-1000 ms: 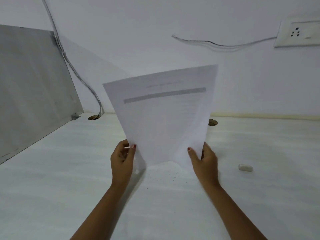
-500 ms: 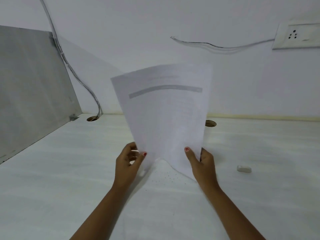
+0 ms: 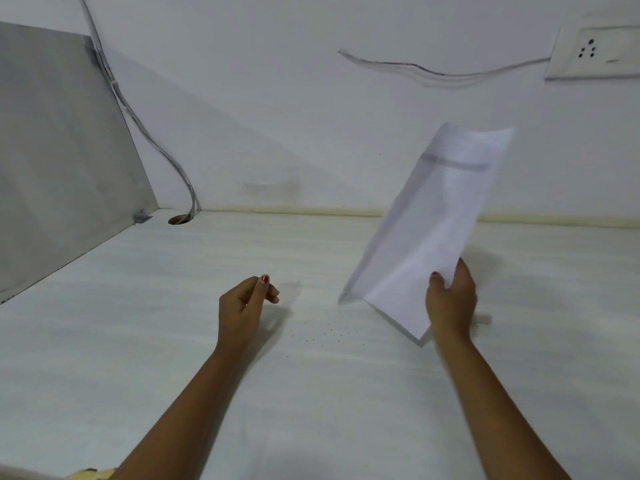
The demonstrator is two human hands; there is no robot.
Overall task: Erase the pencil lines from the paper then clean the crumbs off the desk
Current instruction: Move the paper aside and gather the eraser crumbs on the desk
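A: So, where was the white printed sheet of paper [image 3: 436, 233] at that moment?

B: It was up off the pale white tabletop [image 3: 104, 341], tilted and slightly curled, over the right part of the surface toward the back edge. The right hand [image 3: 450, 306] pinched its lower corner, thumb on the near face and fingers behind. A grey printed band crossed the sheet near its top.

A: And the left hand [image 3: 244, 306]?

B: It carried nothing. It hovered just above the middle of the tabletop, fingers loosely curled in with the thumb resting against them, well apart from the sheet.

A: Were the dark eraser crumbs [image 3: 325, 334] visible?

B: Yes, a thin scatter of specks lay on the tabletop between the two hands, nearer the front than the back edge.

A: What about the small white eraser [image 3: 483, 319]?

B: Only its end showed, lying flat on the tabletop just behind the right wrist, toward the right edge.

A: Anything else?

B: A grey upright panel [image 3: 59, 150] stood along the left edge, and grey cables [image 3: 152, 143] ran down into a round hole [image 3: 180, 220] at the back left corner. A white wall socket [image 3: 594, 53] sat high on the wall at the right.
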